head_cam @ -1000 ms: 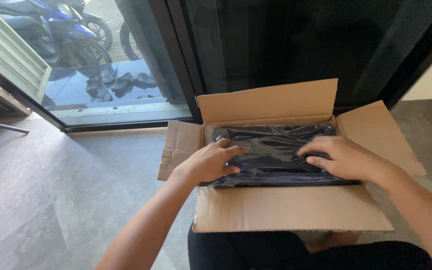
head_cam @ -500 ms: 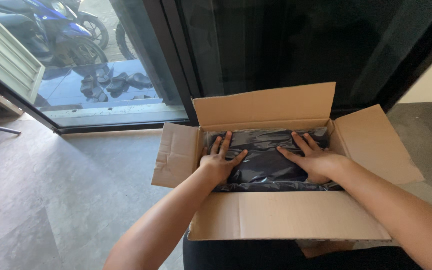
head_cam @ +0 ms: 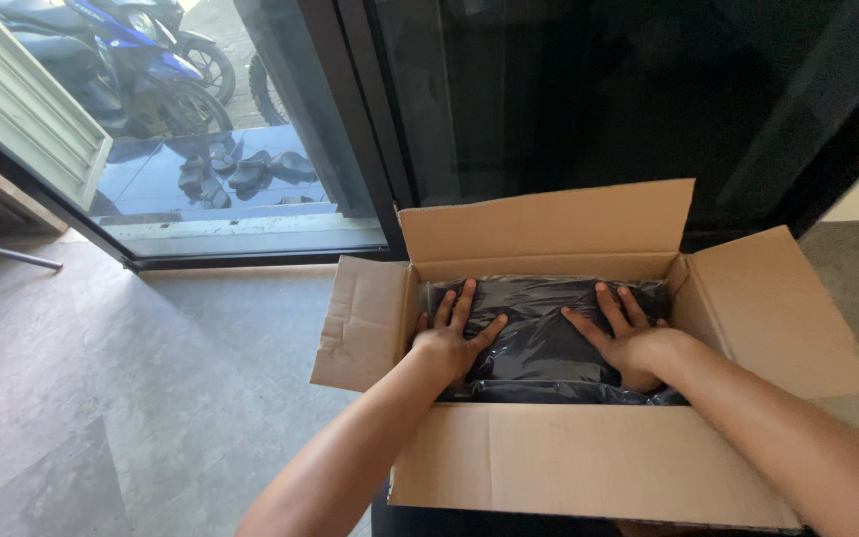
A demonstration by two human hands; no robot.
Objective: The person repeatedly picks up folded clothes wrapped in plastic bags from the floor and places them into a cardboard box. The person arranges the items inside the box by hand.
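left hand point(head_cam: 452, 340): flat, palm down, fingers spread | right hand point(head_cam: 624, 336): flat, palm down, fingers spread | both forearms bare, reaching forward

The black plastic-wrapped bundle point(head_cam: 539, 338) fills the cardboard box point(head_cam: 569, 467) — its contents hidden by the wrap, its lower part behind the near wall; at 5 o'clock the box's bottom edge is cut off
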